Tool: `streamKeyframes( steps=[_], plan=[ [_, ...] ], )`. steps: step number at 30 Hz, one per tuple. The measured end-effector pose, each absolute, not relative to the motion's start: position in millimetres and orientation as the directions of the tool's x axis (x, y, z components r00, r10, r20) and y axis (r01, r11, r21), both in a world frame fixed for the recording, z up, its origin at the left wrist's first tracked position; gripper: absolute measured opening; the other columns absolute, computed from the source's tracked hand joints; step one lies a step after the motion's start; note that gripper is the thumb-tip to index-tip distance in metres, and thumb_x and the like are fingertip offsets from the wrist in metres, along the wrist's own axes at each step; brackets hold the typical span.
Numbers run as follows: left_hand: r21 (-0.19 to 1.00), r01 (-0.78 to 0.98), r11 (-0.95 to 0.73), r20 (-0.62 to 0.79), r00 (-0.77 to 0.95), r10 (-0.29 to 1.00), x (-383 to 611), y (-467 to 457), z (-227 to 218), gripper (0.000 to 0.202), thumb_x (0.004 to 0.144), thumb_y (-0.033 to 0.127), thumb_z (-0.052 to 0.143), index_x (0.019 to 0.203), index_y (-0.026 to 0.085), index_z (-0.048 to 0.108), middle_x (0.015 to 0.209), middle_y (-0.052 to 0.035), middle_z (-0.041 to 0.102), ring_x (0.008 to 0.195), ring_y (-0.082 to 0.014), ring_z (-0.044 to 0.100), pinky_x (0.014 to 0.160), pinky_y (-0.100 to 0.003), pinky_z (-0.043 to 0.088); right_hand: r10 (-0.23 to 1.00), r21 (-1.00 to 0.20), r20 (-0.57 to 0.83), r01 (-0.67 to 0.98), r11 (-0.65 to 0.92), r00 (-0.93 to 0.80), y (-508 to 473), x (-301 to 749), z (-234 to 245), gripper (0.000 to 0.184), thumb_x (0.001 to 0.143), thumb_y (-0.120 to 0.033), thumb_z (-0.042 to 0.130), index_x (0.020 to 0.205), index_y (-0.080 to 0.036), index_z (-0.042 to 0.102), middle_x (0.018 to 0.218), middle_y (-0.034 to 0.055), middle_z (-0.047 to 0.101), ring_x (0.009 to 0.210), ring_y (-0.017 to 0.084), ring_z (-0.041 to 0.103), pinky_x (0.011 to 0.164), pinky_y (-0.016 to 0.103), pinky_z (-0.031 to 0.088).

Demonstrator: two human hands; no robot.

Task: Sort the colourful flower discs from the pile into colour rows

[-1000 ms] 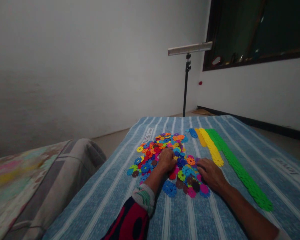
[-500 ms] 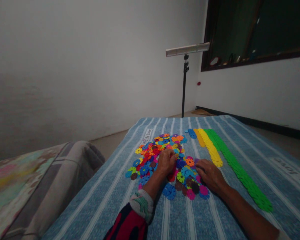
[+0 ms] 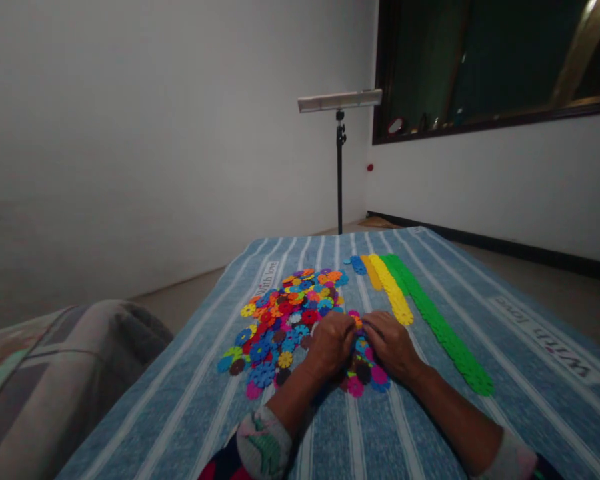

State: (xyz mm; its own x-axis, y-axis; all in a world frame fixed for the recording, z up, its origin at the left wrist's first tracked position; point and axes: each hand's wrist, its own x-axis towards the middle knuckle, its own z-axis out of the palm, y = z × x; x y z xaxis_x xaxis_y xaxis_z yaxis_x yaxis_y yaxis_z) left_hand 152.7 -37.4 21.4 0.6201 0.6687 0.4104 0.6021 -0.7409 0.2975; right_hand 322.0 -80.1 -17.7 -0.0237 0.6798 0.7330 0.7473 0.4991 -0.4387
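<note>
A loose pile of colourful flower-shaped plastic discs [image 3: 285,313] is spread over the striped cloth. Above its right part, my left hand [image 3: 333,341] is closed, its fingertips turned toward the right. Facing it, my right hand [image 3: 391,343] has its fingers curled and pinched together, almost touching the left. An orange disc [image 3: 357,322] shows between the fingertips; whether it is held or lies on the pile I cannot tell. What the fingers grip is hidden. To the right lie overlapping rows of discs: a long green row [image 3: 445,327], a yellow row [image 3: 393,290], a short orange row [image 3: 371,272] and a short blue row [image 3: 359,265].
The blue striped cloth [image 3: 190,407] covers the surface under the discs. A grey blanket-covered shape [image 3: 95,360] stands at the left. Beyond the far edge is a black stand [image 3: 339,180] with a long light panel [image 3: 340,101]. A dark window [image 3: 500,60] is at the upper right.
My hands have come together; the right one has moved in beside the left, which has shifted right over the pile. The view has turned slightly right.
</note>
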Motion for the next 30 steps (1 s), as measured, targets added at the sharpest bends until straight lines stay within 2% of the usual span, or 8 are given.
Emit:
streamKeyframes(
  steps=[4,10,14,17,21,24,27,30],
  plan=[
    [0.266,0.59,-0.762,0.431,0.634,0.642,153,-36,18,0.017,0.09,0.017,0.048,0.077,0.019,0.059,0.078,-0.0039,0.063,0.078,-0.0176,0.056,0.073,-0.028,0.044,0.665,-0.399,0.743,0.744,0.536,-0.081,-81,321,-15,0.02,0.095,-0.017,0.048,0.091,-0.02,0.067,0.087,0.0078,0.07,0.084,0.021,0.063,0.078,0.036,0.051],
    [0.292,0.558,-0.776,0.451,0.635,0.627,153,-34,13,0.018,0.091,0.018,0.046,0.08,0.019,0.06,0.079,-0.004,0.064,0.079,-0.018,0.057,0.074,-0.03,0.047,0.667,-0.384,0.738,0.746,0.545,-0.107,-82,321,-12,0.022,0.096,-0.018,0.047,0.087,-0.02,0.067,0.086,0.0079,0.069,0.082,0.021,0.062,0.078,0.035,0.05],
    [0.306,0.531,-0.79,0.535,0.591,0.604,153,-38,13,0.017,0.092,0.019,0.044,0.093,0.019,0.061,0.091,-0.0065,0.066,0.088,-0.0201,0.06,0.08,-0.035,0.05,0.672,-0.365,0.735,0.779,0.509,-0.094,-77,332,-9,0.023,0.095,-0.017,0.046,0.086,-0.019,0.067,0.085,0.0079,0.068,0.084,0.021,0.061,0.079,0.034,0.049],
    [0.268,0.486,-0.832,0.58,0.608,0.542,153,-44,15,0.016,0.091,0.021,0.048,0.101,0.019,0.061,0.101,-0.0091,0.067,0.099,-0.0235,0.06,0.088,-0.041,0.051,0.686,-0.323,0.726,0.853,0.411,-0.055,-66,354,-2,0.024,0.094,-0.016,0.046,0.084,-0.018,0.067,0.086,0.0088,0.067,0.086,0.022,0.06,0.082,0.034,0.047],
    [0.2,0.403,-0.893,0.578,0.687,0.44,155,-54,16,0.02,0.088,0.026,0.057,0.106,0.017,0.061,0.113,-0.0124,0.066,0.116,-0.0279,0.056,0.104,-0.048,0.044,0.805,-0.244,0.593,0.955,0.169,0.009,-40,388,18,0.023,0.09,-0.015,0.05,0.079,-0.018,0.07,0.087,0.0095,0.068,0.09,0.023,0.059,0.083,0.033,0.044],
    [0.195,0.366,-0.91,0.536,0.737,0.411,157,-60,14,0.023,0.088,0.033,0.061,0.104,0.016,0.063,0.117,-0.014,0.065,0.121,-0.0299,0.053,0.107,-0.049,0.041,0.879,-0.153,0.472,0.988,0.004,0.069,-18,403,33,0.026,0.092,-0.017,0.048,0.081,-0.018,0.072,0.091,0.0104,0.069,0.093,0.023,0.06,0.083,0.032,0.043],
    [0.215,0.337,-0.916,0.471,0.787,0.4,157,-65,13,0.031,0.086,0.04,0.063,0.106,0.017,0.064,0.118,-0.0133,0.065,0.124,-0.0303,0.052,0.108,-0.048,0.04,0.931,-0.044,0.361,0.998,-0.043,0.056,0,407,41,0.031,0.093,-0.017,0.046,0.08,-0.017,0.074,0.095,0.0118,0.07,0.094,0.024,0.061,0.08,0.031,0.043],
    [0.236,0.329,-0.914,0.417,0.815,0.401,157,-67,13,0.04,0.085,0.047,0.064,0.111,0.018,0.063,0.117,-0.0123,0.065,0.129,-0.0318,0.048,0.11,-0.048,0.037,0.961,0.009,0.272,0.999,-0.046,0.042,13,405,43,0.032,0.093,-0.018,0.045,0.083,-0.017,0.075,0.098,0.0129,0.071,0.095,0.025,0.062,0.076,0.029,0.042]
  ],
)
